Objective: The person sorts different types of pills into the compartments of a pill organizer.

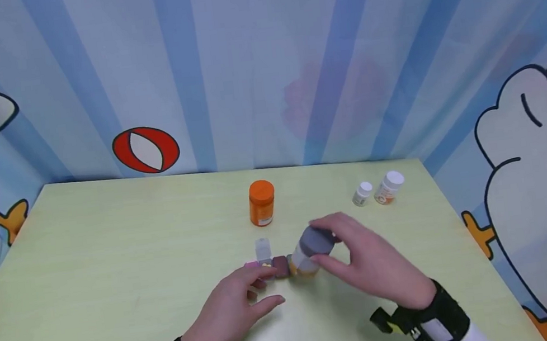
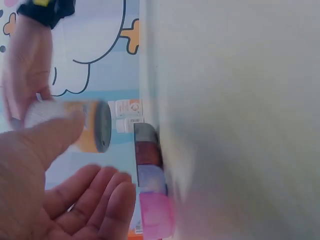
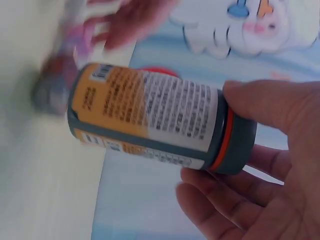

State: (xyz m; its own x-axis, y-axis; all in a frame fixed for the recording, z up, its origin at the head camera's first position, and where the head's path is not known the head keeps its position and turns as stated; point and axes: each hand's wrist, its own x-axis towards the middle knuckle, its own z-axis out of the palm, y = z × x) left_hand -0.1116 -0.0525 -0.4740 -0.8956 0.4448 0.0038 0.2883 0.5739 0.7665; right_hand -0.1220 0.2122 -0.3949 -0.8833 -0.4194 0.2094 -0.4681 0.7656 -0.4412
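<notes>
My right hand (image 1: 377, 260) grips a supplement bottle (image 3: 145, 115) around its dark grey cap, thumb on one side and fingers on the other. The bottle, with an orange and white label, is held tilted above the table, just right of a small pill organizer (image 1: 280, 267). That organizer is a row of coloured compartments, pink, pale purple, maroon and grey in the left wrist view. A translucent lid (image 1: 263, 248) stands up behind the purple one. My left hand (image 1: 226, 313) is by the organizer's near left side, fingers loosely bent and holding nothing, thumb apart.
An orange bottle (image 1: 262, 204) stands behind the organizer on the pale table (image 1: 126, 255). Toward the back right are a small white-capped bottle (image 1: 362, 194) and a larger white-capped bottle (image 1: 389, 188). A blue striped curtain (image 1: 252, 71) with cartoon figures hangs behind the table.
</notes>
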